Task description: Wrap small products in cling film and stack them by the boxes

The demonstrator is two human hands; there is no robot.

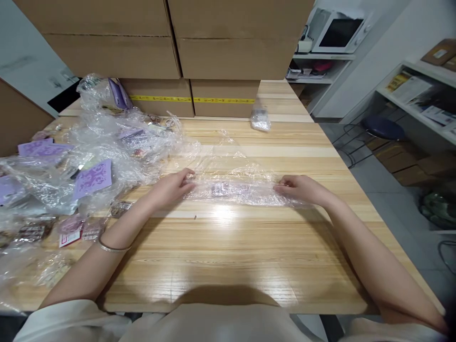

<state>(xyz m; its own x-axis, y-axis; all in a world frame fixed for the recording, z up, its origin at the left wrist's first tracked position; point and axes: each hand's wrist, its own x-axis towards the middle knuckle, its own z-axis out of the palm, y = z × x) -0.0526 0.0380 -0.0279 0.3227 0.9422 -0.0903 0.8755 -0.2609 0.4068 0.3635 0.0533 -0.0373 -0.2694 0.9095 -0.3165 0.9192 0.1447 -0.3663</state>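
Note:
A sheet of clear plastic film lies across the middle of the wooden table, its near part folded into a long flat strip. A small greyish item shows through the film; its kind I cannot make out. At the strip's left end, my left hand is closed with the film's edge between thumb and fingers. My right hand pinches the opposite end. Beyond the strip, the film spreads into a thin crumpled triangle. A small clear-wrapped packet rests farther back, apart from both hands.
Crumpled clear plastic, purple patterned cards and small packets heap up on the left. Large cardboard boxes stand along the table's back. Shelves with a microwave and a blue stool are off to the right.

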